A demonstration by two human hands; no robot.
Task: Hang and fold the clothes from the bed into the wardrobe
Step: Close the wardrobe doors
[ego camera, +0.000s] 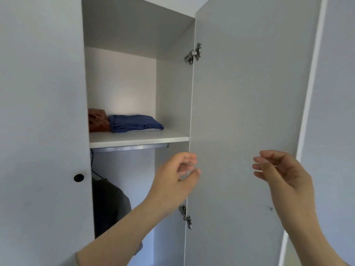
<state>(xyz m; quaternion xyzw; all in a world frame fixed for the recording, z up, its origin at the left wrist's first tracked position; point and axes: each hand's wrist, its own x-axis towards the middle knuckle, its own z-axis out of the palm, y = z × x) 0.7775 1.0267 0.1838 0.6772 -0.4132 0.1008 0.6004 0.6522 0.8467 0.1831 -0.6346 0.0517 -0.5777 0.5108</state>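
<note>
On the wardrobe shelf (138,139) a folded rust garment (97,120) touches a folded blue garment (134,122). Below them hangs a dark garment (110,205). The left hand (177,176) is raised at the open door (247,112), grip released. The right hand (283,169) is the same, fingers loosely curled.

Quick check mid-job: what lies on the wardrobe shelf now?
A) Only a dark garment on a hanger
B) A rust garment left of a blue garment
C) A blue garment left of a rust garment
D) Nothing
B: on the shelf the rust garment sits at the left, against the folded blue garment on its right.
</note>
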